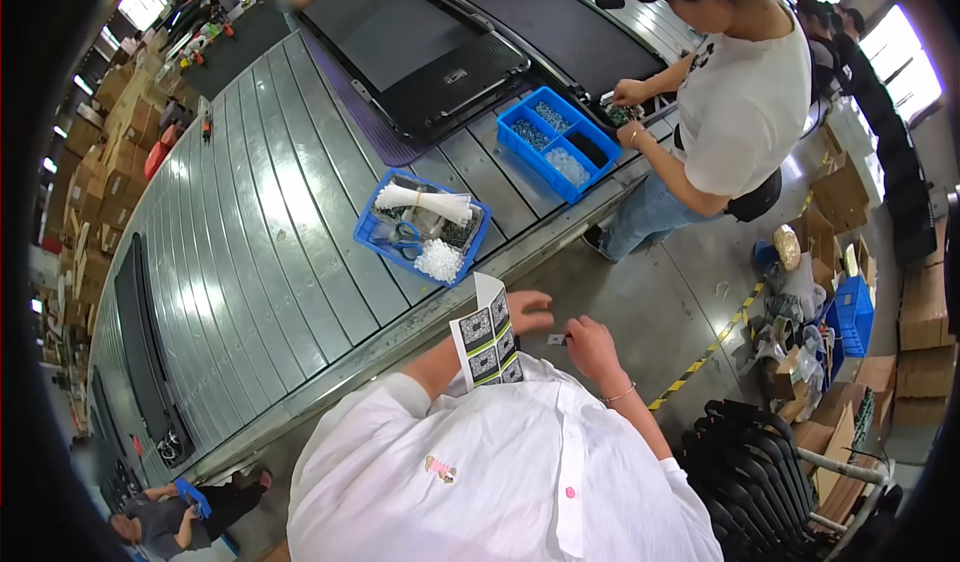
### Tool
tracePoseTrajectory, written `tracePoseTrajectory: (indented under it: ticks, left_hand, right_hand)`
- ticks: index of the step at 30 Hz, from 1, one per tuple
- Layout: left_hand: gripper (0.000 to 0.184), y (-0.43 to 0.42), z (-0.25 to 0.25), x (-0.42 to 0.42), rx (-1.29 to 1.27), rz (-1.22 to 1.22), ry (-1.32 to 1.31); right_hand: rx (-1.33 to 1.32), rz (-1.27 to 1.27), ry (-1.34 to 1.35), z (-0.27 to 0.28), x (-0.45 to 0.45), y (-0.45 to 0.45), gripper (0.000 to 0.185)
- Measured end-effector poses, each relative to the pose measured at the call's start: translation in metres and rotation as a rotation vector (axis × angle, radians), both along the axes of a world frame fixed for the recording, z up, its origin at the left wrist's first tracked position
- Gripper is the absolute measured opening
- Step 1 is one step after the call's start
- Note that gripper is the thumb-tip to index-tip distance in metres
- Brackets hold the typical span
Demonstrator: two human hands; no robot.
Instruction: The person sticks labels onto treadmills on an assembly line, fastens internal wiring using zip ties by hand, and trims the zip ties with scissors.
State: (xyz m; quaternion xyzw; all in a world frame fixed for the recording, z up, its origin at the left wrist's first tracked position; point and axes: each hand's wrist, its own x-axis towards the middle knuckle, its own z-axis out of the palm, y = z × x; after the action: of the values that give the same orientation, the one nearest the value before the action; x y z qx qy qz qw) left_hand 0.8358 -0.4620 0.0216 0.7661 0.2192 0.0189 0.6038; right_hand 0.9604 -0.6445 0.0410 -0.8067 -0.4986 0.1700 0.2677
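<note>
My left hand (530,311) holds a folded sheet of labels (484,343) printed with black-and-white square codes and green stripes. The sheet stands upright before my chest and hides part of that hand and wrist; the visible fingers are loosely bent past its right edge. Just to the right, my right hand (592,346) is closed in a pinch on a small white label (556,340) with a dark mark. The two hands are close together but apart, off the table's near edge. Nearest to them on the table is a blue bin (364,224) with zip ties, scissors and white plastic pieces.
Across the slatted metal table (240,212) lie black framed panels (400,42). A divided blue bin (545,167) holds small hardware. A co-worker (750,102) in a white T-shirt works at the right. Black stacked frames (750,472) and boxes (845,192) stand on the floor.
</note>
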Motion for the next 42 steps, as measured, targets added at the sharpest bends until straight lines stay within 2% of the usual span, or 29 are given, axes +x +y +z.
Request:
tracePoseTrajectory:
  ticks: [1, 6, 7, 10, 11, 13, 15, 18, 22, 25, 27, 28, 30, 32, 33, 35, 36, 38, 39, 40, 42]
  left_hand:
    - [0.031, 0.0, 0.013, 0.0, 0.417, -0.188, -0.187]
    - [0.031, 0.041, 0.022, 0.015, 0.658, -0.295, -0.026]
    - [0.029, 0.056, 0.023, 0.016, 0.595, -0.231, -0.034]
    - [0.024, 0.086, 0.023, 0.016, 0.444, -0.091, -0.058]
    - [0.022, 0.096, 0.023, 0.017, 0.17, 0.097, -0.115]
    - [0.017, 0.118, 0.027, 0.017, -0.37, 0.447, -0.215]
    - [0.017, 0.128, 0.046, 0.015, -0.399, 0.467, -0.235]
    - [0.017, 0.143, 0.066, 0.016, -0.461, 0.503, -0.291]
    - [0.02, 0.163, 0.06, 0.003, -0.449, 0.535, -0.329]
    - [0.024, 0.176, 0.055, -0.013, 0.12, 0.525, 0.0]
    - [0.034, 0.181, 0.011, -0.041, 0.422, 0.537, 0.079]
    - [0.034, 0.174, -0.002, -0.066, 0.395, 0.565, 0.095]
    - [0.046, 0.176, 0.019, -0.102, -0.383, 0.332, -0.203]
    - [0.037, 0.151, 0.072, -0.11, 0.013, 0.34, -0.366]
    - [0.037, 0.143, 0.08, -0.114, 0.019, 0.347, -0.368]
    - [0.038, 0.125, 0.087, -0.121, -0.391, 0.104, -0.36]
    - [0.038, 0.114, 0.083, -0.116, -0.395, 0.112, -0.362]
    - [0.039, 0.097, 0.069, -0.093, 0.016, 0.269, -0.243]
    - [0.039, 0.091, 0.062, -0.084, 0.219, 0.339, -0.175]
    - [0.039, 0.089, 0.068, -0.074, 0.22, 0.34, -0.171]
    - [0.038, 0.093, 0.083, -0.058, -0.099, 0.506, -0.265]
  right_hand:
    - [-0.018, 0.082, -0.055, 0.01, 0.007, 0.017, 0.009]
    - [0.001, 0.353, -0.266, 0.048, 0.028, 0.091, 0.015]
    - [0.003, 0.368, -0.279, 0.054, 0.032, 0.108, 0.015]
    - [0.265, -0.184, 0.567, 0.07, 0.044, 0.146, 0.015]
    - [0.259, -0.17, 0.559, 0.069, 0.049, 0.155, 0.015]
    - [0.274, -0.08, 0.746, 0.063, 0.054, 0.179, 0.019]
    - [0.278, -0.042, 0.855, 0.059, 0.049, 0.198, 0.022]
    - [0.27, -0.126, 1.273, 0.055, 0.038, 0.23, 0.015]
    - [0.231, -0.123, 1.282, 0.053, 0.035, 0.268, 0.008]
    - [0.253, -0.146, 1.245, 0.055, 0.037, 0.291, 0.005]
    - [0.2, -0.155, 1.222, 0.052, 0.038, 0.287, 0.005]
    - [0.181, -0.141, 1.241, 0.053, 0.042, 0.287, 0.005]
    - [0.194, -0.107, 1.28, 0.057, 0.053, 0.294, 0.006]
    - [0.139, -0.109, 1.297, 0.056, 0.058, 0.286, 0.006]
    - [0.089, -0.12, 1.31, 0.054, 0.061, 0.28, 0.007]
    - [0.028, -0.131, 1.321, 0.058, 0.062, 0.276, 0.009]
    - [0.019, -0.037, 1.315, 0.064, 0.06, 0.276, 0.017]
    - [0.012, 0.158, 1.305, 0.083, 0.051, 0.279, 0.033]
    - [0.01, 0.158, 1.31, 0.094, 0.046, 0.279, 0.033]
    - [0.022, 0.287, 1.294, 0.108, 0.041, 0.279, 0.042]
    - [0.054, 0.551, 1.251, 0.125, 0.035, 0.279, 0.059]
